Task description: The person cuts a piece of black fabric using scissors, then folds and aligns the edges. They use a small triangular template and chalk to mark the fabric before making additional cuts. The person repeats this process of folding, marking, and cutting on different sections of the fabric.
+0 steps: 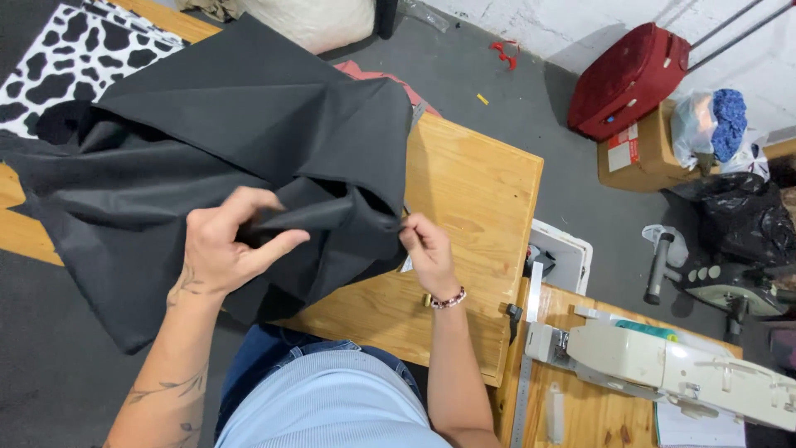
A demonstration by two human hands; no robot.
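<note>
A large sheet of black fabric (249, 116) lies bunched over the wooden table (473, 191) and hangs off its near edge. My left hand (224, 245) pinches a fold of the black fabric near its lower middle. My right hand (427, 249) grips the fabric's right edge, a beaded bracelet on its wrist. Both hands hold the same folded edge, stretched between them just above the table.
A cow-print cloth (75, 58) lies at the far left under the black fabric. A white sewing machine (663, 365) and a metal ruler (524, 365) sit on a second wooden table at the right. A red suitcase (626, 79), cardboard box (643, 149) and black bag (742, 220) stand on the grey floor.
</note>
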